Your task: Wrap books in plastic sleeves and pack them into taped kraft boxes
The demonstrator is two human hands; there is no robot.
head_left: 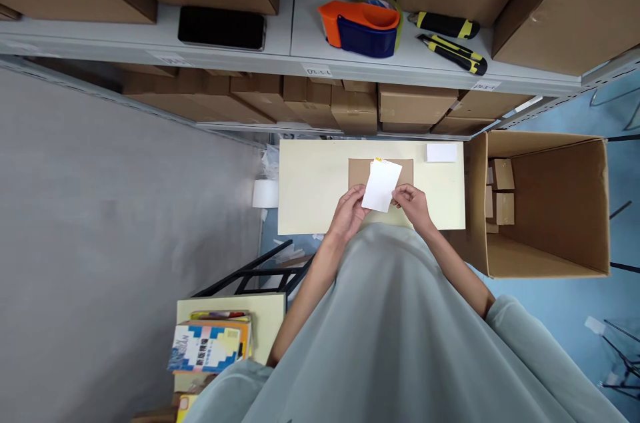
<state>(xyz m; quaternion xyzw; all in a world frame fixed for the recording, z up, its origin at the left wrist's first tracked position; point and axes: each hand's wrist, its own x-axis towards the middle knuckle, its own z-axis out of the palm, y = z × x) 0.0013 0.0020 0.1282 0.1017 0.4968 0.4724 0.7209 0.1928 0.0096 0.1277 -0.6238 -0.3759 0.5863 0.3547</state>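
the white card (pixel 382 186) partly hides the brown cardboard (pixel 359 171).

We hold a white sheet (pixel 382 187) between left hand (pixel 346 211) and right hand (pixel 413 205) at centre, brown cardboard (pixel 357 171) behind it on our pale counter (pixel 310 189), open carton (pixel 560 203) at right, phone (pixel 223 29) and tape dispenser (pixel 361 31) on the shelf (pixel 280 43) up top.

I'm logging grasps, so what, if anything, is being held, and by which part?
A white rectangular paper-like sheet: the left grip holds its lower left corner; the right grip is at its lower right edge; whether it pinches cannot be told.
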